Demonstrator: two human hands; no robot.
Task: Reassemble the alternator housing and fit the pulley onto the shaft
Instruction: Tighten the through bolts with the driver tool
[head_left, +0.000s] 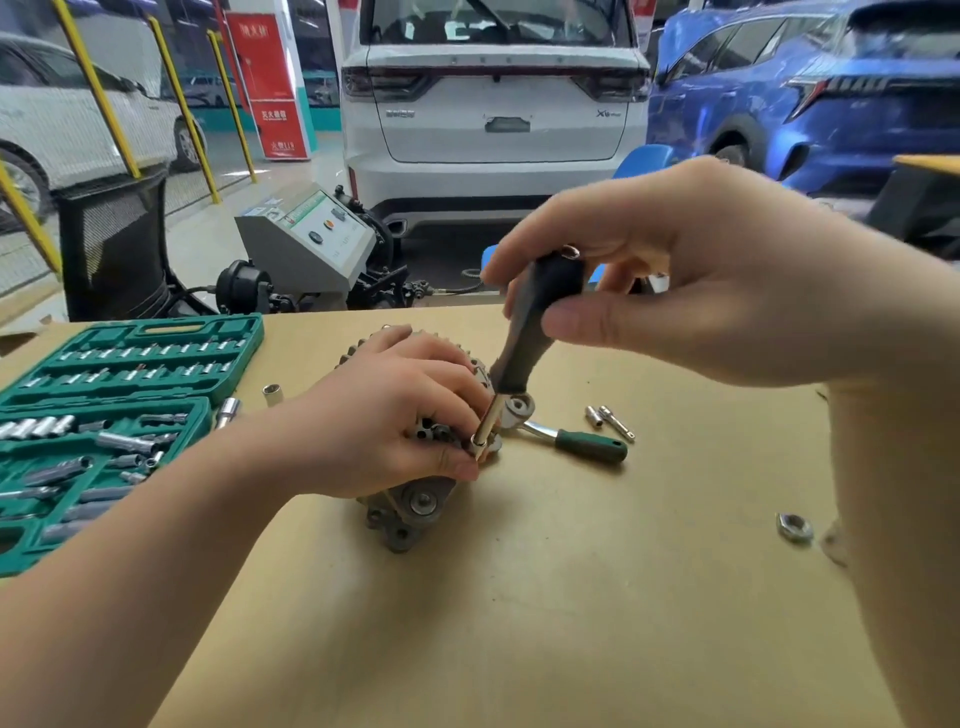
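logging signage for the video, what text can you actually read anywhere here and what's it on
"X6": badge on the white car's tailgate, roughly legible.
Red banner: Chinese characters, too blurred to read.
Grey machine's panel: labels too small to read.
Green socket case, alternator: no readable markings.

I have just the one view here, the head camera, sitting above the near edge of the table (571, 597) and tilted forward and down across it. It's wide-angle, so straight lines bow toward the frame's sides. We're close in: both forearms enter from the bottom corners, the left hand (395, 415) near mid-frame, the right hand (701, 280) raised nearer the lens and looming large. The table's far edge crosses just above mid-height, and beyond it I'm looking straight out at the rear of a white car (493, 104). No second view to overlap with.
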